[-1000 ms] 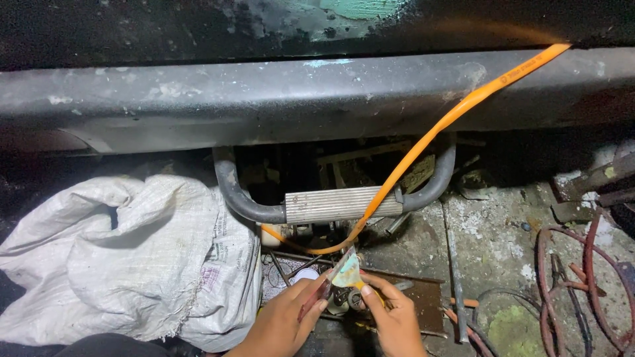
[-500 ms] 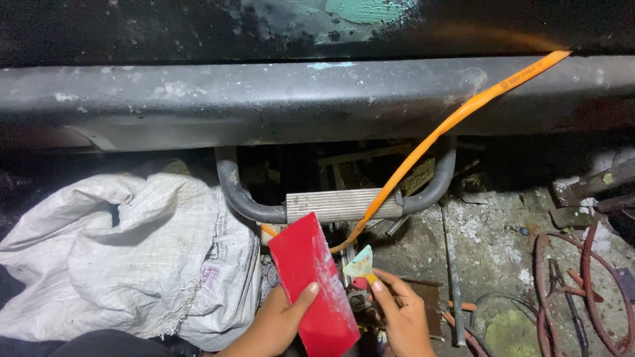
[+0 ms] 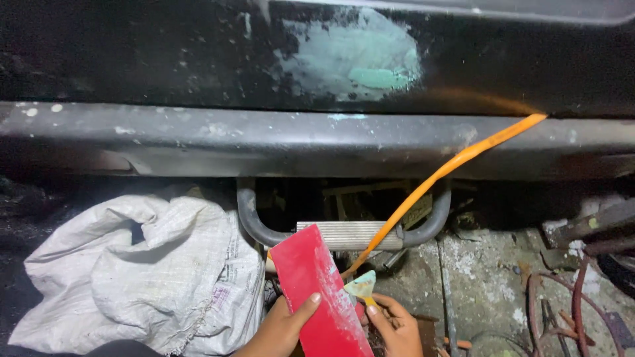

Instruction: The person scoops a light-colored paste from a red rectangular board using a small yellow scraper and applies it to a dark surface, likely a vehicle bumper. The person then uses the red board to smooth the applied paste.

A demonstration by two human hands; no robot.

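My left hand point(image 3: 281, 330) grips a flat red board point(image 3: 316, 294) by its lower edge and holds it tilted up at the bottom centre. My right hand point(image 3: 397, 327) holds a small putty knife point(image 3: 362, 287) whose blade carries pale green filler, right beside the board's right edge. Above, a patch of pale green filler point(image 3: 357, 63) covers part of the dark vehicle body panel point(image 3: 165, 59).
A grey sill point(image 3: 264, 139) runs across below the panel, with a ribbed metal step point(image 3: 350, 235) on a bent tube under it. An orange hose point(image 3: 450, 165) slants from upper right to the step. A white woven sack point(image 3: 139, 271) lies left; red hoses point(image 3: 575, 304) lie right.
My left hand has lifted the red board from the ground and raised it higher. The putty knife stays in my right hand, and my view has tilted up toward the filler patch.
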